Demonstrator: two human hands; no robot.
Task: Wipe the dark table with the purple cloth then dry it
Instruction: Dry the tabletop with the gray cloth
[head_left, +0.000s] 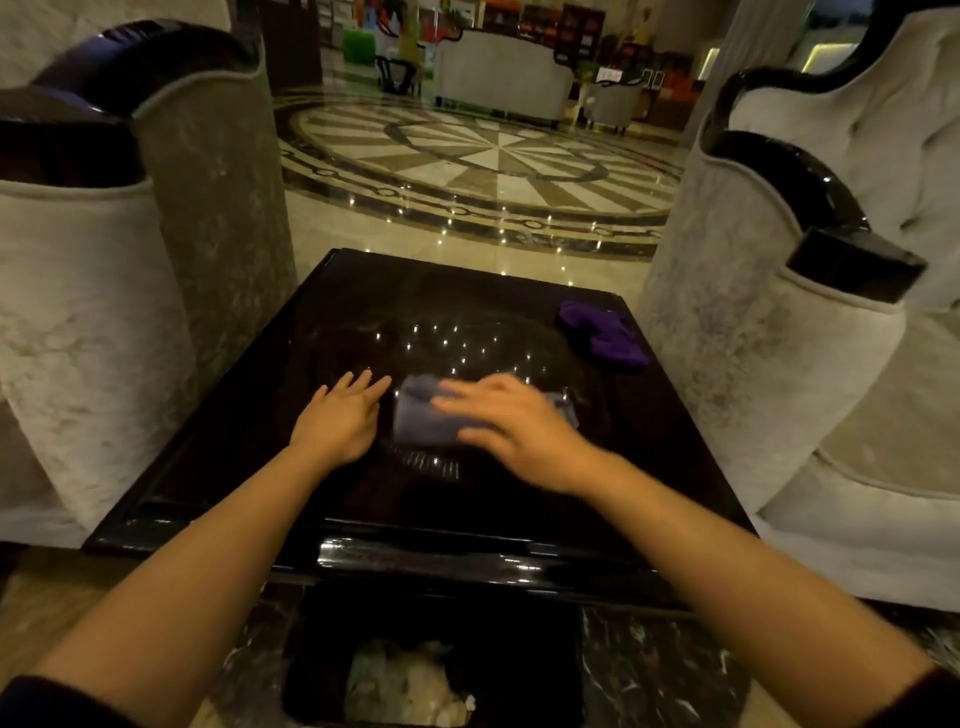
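Note:
The dark glossy table (218, 467) fills the middle of the view. A purple cloth (605, 335) lies crumpled near the table's far right corner, untouched. My right hand (511, 423) is blurred and presses flat on a folded grey-blue cloth (421, 418) at the table's centre. My left hand (340, 418) rests flat on the tabletop just left of that cloth, fingers spread, holding nothing.
Pale upholstered armchairs with dark trim stand close on the left (88, 322) and right (779, 364) of the table. A dark bin (431, 660) with crumpled waste sits below the table's near edge. Polished patterned floor (478, 171) lies beyond.

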